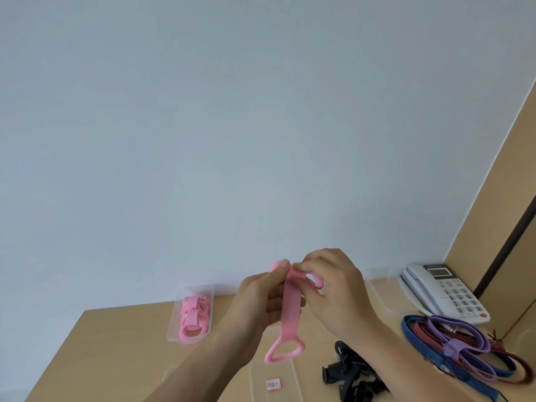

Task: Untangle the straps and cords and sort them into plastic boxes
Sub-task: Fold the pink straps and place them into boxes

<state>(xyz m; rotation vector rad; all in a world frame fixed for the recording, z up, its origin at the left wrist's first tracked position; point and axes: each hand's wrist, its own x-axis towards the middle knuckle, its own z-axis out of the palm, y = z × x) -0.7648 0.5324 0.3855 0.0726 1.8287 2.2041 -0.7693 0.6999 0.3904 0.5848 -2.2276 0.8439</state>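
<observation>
We hold the pink strap [291, 310] above the counter [116, 346], our left hand [261, 297] gripping it near the top and our right hand [333, 288] pinching its upper loop (the lower loop hangs free). More pink straps fill the plastic box [174, 323] at left; black straps [348, 372] and coloured cords [452, 348] lie at right.

Btm edge cuts black straps [352, 378], clear box [258, 385]; label [273, 383] unreadable.

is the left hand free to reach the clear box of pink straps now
Probably not yet: the left hand and right hand both hold the pink rubbery strap. Nothing lies between it and the clear plastic box, though.
</observation>
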